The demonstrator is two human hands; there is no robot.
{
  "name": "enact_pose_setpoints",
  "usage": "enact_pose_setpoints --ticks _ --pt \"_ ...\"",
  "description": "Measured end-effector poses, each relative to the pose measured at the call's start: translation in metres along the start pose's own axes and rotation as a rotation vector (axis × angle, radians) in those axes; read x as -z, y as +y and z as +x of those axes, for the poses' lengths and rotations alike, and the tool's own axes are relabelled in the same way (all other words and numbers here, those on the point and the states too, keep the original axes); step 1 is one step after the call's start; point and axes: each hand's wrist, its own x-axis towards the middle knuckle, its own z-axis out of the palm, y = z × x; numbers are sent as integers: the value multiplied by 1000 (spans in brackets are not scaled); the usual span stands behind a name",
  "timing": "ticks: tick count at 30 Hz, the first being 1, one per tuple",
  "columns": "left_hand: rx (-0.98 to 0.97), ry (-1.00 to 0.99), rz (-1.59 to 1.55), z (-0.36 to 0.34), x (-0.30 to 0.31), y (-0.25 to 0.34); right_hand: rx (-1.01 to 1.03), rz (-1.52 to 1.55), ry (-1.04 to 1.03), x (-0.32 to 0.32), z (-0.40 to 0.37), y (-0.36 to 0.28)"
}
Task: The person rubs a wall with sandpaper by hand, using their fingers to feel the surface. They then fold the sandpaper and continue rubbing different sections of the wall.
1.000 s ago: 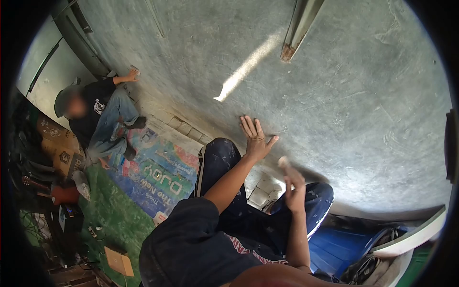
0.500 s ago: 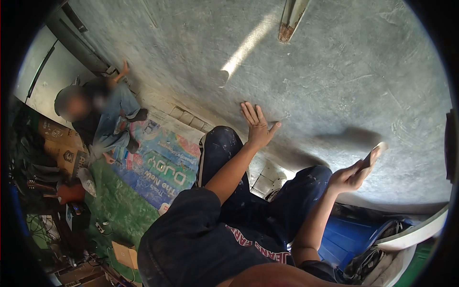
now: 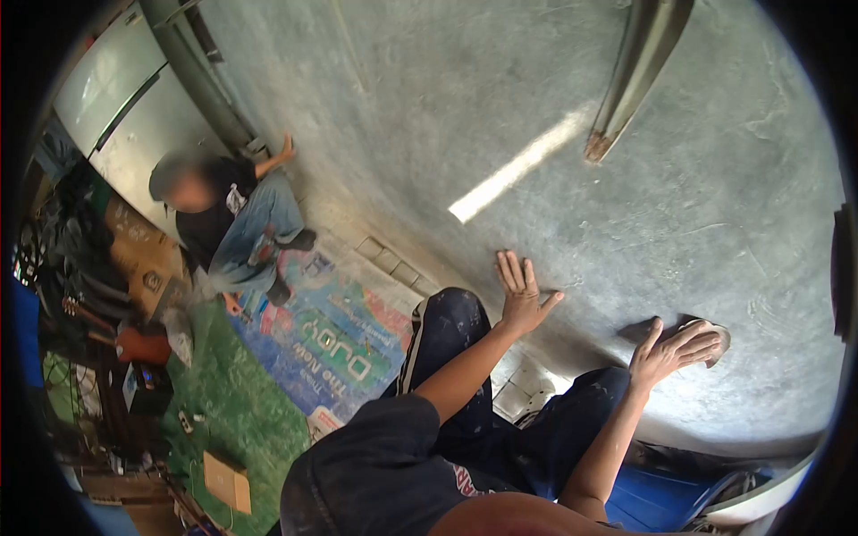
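Note:
My left hand lies flat on the grey wall, fingers spread, above my raised knee. Further right, my right hand presses a thin round-edged pad against the same wall. The fingers lie over the pad and cover most of it, so its exact kind cannot be made out. The thumb stands apart from the fingers.
At the left another person sits by the wall with one hand on it. A printed mat and green flooring lie below. A metal bracket juts from the wall. Blue plastic is at lower right.
The camera view has shifted, so the wall and mat sit differently in the frame. My right hand has turned from edge-on to palm against the wall, bringing the pad flat. My left hand stays on the wall.

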Motion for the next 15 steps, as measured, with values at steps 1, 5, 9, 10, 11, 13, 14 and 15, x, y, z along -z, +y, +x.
enact_pose_setpoints --ticks 1,5,9,10,11,13,14,15 --pt "11 16 11 -1 -1 0 -9 -10 11 2 0 4" --pt "145 -89 -56 -2 -1 4 51 -65 87 -2 2 1" --pt "101 0 -31 0 8 5 70 -59 126 -3 5 -4" --pt "90 -12 -32 -2 11 8 78 -52 136 -2 7 -7" --pt "73 -20 -38 -1 13 11 85 -54 137 -2 8 -7" --pt "80 -24 -55 -1 12 12 101 -77 145 -3 7 -5" --pt "90 -31 -62 -2 13 12 103 -76 151 -1 7 -3" --pt "84 -21 -56 1 14 10 100 -78 153 -3 7 -3"
